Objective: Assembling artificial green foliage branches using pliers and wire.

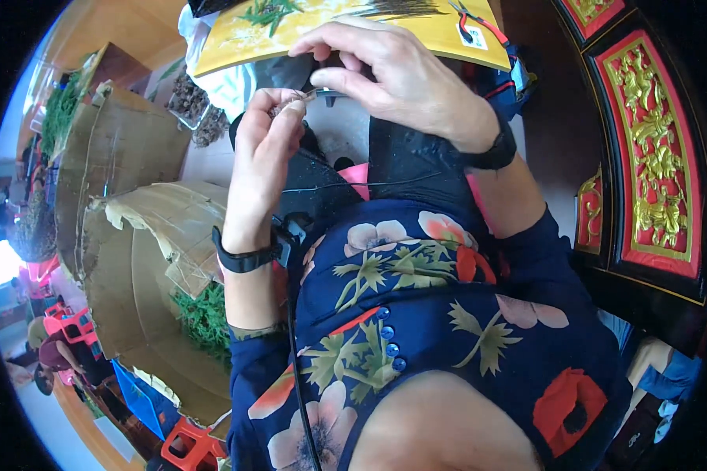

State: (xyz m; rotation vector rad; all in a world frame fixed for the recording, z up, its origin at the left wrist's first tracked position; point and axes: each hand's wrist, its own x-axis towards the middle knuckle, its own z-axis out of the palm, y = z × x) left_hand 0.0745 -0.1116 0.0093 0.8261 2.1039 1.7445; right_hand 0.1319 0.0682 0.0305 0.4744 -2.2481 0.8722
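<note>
— Hands first, from the head view: what are they doing?

— Left hand (263,149) is raised with its fingers pinched narrow around a small brownish piece (284,104), too small to tell what it is. Right hand (385,74) comes in from above, thumb and forefinger closed on a thin dark wire (322,94) that meets the piece right at the left fingertips. Both hands are shut on something, neither spread wide.

— So which step would you say this is?

— I judge it as joining or threading the wire to the piece, mid-way. The next bit calls for steady fingertips and a fine, small pull, since the two things touch in a tight spot.

— Where does all that sit?

— Above the lap, just below a yellow board (346,27) with green printing.

— And around it?

— Black wristbands on both wrists, a floral blue top (432,314), a second thin wire (353,187) across the dark lap. Cardboard boxes (133,157) to the left with green sprigs (204,318) inside, a red and gold carved panel (652,157) to the right.

— Anything in the way?

— The right hand itself hides part of the joint, and the board crowds close above
</note>
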